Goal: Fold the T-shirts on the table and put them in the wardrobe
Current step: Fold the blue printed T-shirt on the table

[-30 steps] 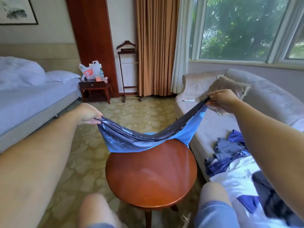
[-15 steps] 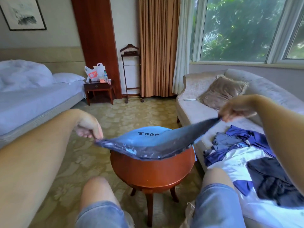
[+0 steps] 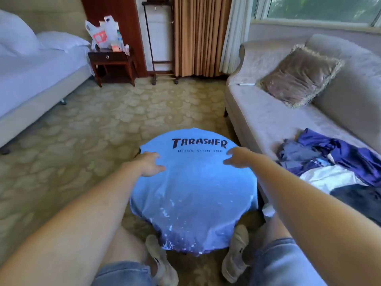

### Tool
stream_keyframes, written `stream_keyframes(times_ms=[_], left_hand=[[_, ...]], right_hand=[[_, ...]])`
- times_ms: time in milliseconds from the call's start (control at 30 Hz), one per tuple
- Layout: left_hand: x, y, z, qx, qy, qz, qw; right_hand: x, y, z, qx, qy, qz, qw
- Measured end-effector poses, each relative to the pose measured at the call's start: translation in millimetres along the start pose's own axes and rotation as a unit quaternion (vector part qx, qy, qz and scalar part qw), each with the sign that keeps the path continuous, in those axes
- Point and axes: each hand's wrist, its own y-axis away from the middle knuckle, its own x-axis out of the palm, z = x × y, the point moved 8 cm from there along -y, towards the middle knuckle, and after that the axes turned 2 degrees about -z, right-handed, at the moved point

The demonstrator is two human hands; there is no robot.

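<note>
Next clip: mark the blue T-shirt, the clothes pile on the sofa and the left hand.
blue T-shirt (image 3: 193, 193): head view, plain fabric below the lettering.
clothes pile (image 3: 338, 151): head view, its purple garment.
left hand (image 3: 148, 164): head view, back of the hand.

Table top hidden under blue T-shirt; sleeves can't be made out. Small print under logo too blurry to read. Clothes pile on sofa cut off at view's rt edge. White item nr cushion, sofa's far end: too small to ID.
</note>
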Motion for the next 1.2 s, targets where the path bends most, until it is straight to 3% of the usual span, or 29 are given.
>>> stream_keyframes(times_ms=[133, 400, 533, 867, 1200], left_hand=[[41.0, -56.0, -12.4, 0.021, -0.036, -0.007, 0.999], [80.6, -125.3, -7.1, 0.057, -0.09, -0.081, 0.991], [96.3, -117.0, 10.5, 0.031, -0.101, -0.09, 0.99], [120.1, -38.4, 17.3, -0.03, -0.099, -0.033, 0.994], [137.2, 17.5, 0.7, -0.02, -0.136, -0.032, 0.99]], right_hand=[[60.8, -63.1, 19.7, -0.001, 0.0, 0.016, 1.0], [114.5, -122.7, 16.4, 0.047, 0.014, -0.048, 0.998], [129.3, -119.9, 13.6, 0.025, 0.038, -0.082, 0.996], [146.8, -66.1, 11.5, -0.025, 0.063, -0.076, 0.995], [162.9, -9.5, -12.6, -0.041, 0.076, -0.06, 0.994]])
